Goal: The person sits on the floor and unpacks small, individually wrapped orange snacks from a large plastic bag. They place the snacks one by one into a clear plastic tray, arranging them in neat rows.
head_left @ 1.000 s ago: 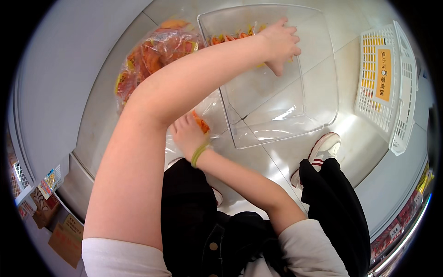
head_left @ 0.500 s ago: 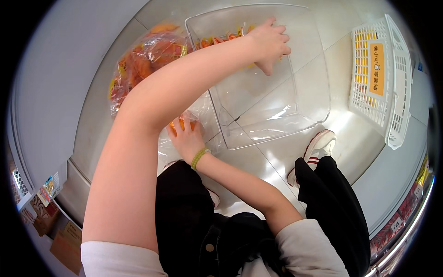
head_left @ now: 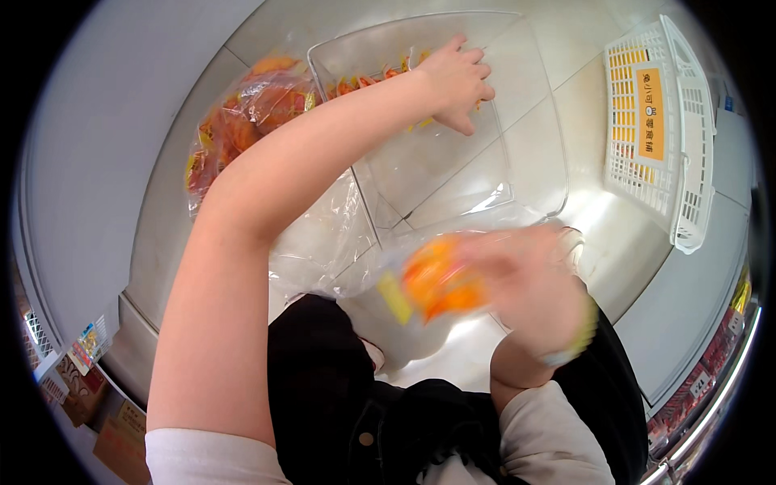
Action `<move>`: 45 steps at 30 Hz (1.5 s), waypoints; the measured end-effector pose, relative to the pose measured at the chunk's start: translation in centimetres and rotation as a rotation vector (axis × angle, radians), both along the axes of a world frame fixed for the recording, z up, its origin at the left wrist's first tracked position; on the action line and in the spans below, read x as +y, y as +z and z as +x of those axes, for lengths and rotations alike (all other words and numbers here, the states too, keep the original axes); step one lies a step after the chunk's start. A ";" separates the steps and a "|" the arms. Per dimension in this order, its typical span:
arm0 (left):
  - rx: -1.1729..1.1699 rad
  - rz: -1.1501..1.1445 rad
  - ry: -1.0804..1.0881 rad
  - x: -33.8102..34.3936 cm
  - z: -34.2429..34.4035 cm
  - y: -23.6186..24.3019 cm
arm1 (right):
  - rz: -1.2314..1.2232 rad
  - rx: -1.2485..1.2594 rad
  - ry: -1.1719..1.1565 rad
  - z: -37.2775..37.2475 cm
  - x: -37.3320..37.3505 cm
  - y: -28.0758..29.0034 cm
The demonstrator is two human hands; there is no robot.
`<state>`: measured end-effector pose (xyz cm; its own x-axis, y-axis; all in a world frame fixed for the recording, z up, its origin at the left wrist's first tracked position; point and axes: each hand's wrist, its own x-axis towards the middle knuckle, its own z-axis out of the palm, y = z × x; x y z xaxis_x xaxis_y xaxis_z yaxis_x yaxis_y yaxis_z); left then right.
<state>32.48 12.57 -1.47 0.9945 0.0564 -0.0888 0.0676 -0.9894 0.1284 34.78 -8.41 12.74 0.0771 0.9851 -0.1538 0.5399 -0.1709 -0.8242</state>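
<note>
My left hand (head_left: 459, 85) is stretched over the clear plastic bin (head_left: 495, 200), its fingers spread. Beneath and beside it, a row of small orange-and-yellow wrapped packets (head_left: 368, 82) lies along the bin's far left part. My right hand (head_left: 537, 279), smeared by motion, is near the bin's front right corner. An orange-and-yellow packet (head_left: 440, 279) in clear wrapping is in its grip, details blurred. Left of the bin lies a large clear bag (head_left: 267, 105) full of orange packets. Its loose film spreads toward my knees, partly hidden by my left forearm.
On the right stands a white slatted basket (head_left: 683, 174) with an orange label and yellow things inside. Grey cabinet sides (head_left: 89, 162) flank the tiled floor (head_left: 590, 89). Cardboard boxes (head_left: 121, 436) sit at lower left, and shelved red packages (head_left: 683, 396) at lower right.
My right hand has come away from the loose bag film and swung right, carrying an orange packet. My left hand stays spread over the bin.
</note>
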 end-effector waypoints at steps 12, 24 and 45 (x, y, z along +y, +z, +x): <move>-0.180 -0.067 0.059 -0.1 0.5 -1.3 | 0.409 -0.302 -0.949 3.9 5.3 -13.1; -0.374 -0.104 0.152 -0.9 0.1 -1.3 | -0.106 -0.317 -0.733 3.4 7.4 -16.1; -0.686 -0.398 1.000 -0.8 -18.4 12.6 | 0.352 0.262 -0.272 -1.0 13.2 -0.5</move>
